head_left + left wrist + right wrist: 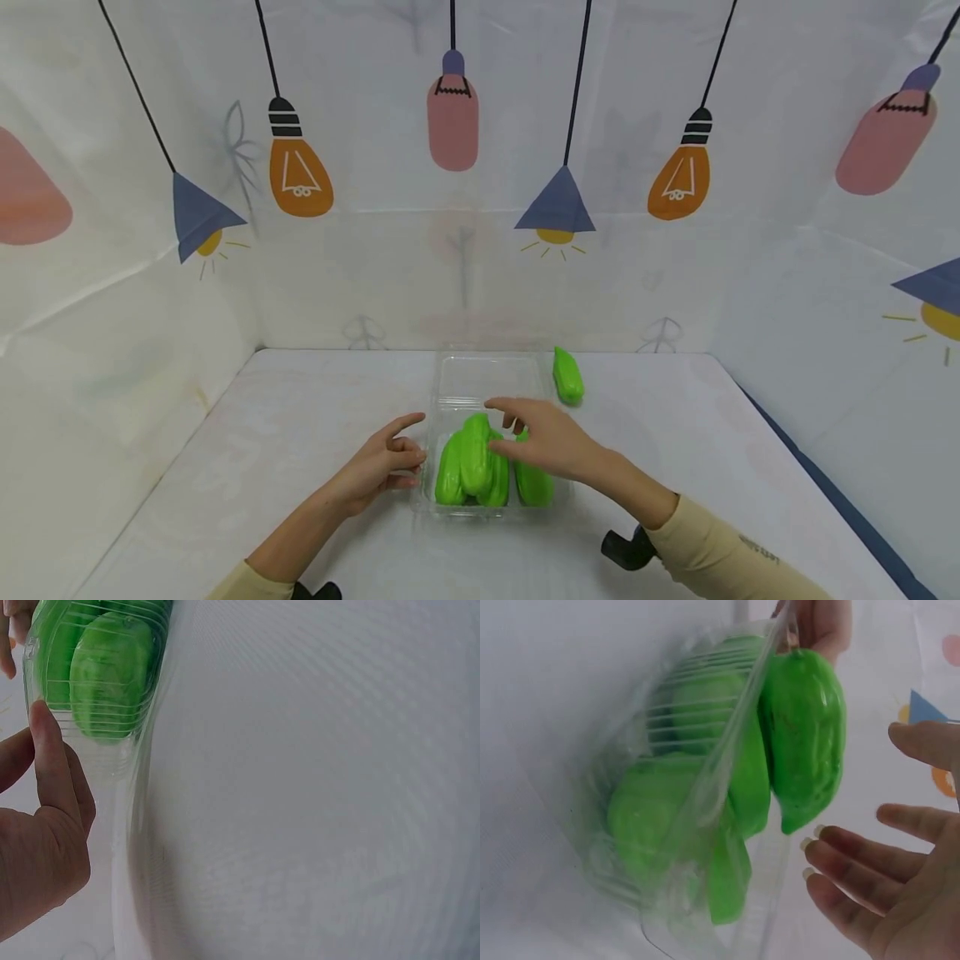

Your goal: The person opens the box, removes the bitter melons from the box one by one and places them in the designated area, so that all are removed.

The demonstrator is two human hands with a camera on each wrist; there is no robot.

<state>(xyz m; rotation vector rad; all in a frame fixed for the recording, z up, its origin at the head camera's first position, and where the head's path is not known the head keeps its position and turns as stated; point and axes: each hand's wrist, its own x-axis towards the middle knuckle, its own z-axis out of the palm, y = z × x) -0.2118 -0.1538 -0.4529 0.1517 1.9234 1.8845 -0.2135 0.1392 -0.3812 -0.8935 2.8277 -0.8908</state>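
A clear plastic clamshell box (491,379) stands with its lid laid back on the table. Inside, several glossy green pepper-like vegetables (475,454) are piled at the left, one lying over the others. Another green piece (534,485) sits at the box's right side, partly behind my right hand. My left hand (382,462) is at the box's left wall, and a fingertip (43,720) appears to touch its edge. Above the box's right part, my right hand (551,437) has its fingers spread and holds nothing. In the right wrist view, the top vegetable (806,739) rises above the rim.
One more green vegetable (567,377) lies on the white table (330,392) to the right of the lid. A white sheet (495,275) printed with lamps hangs behind and at both sides. Dark wrist mounts (628,550) show below my forearms.
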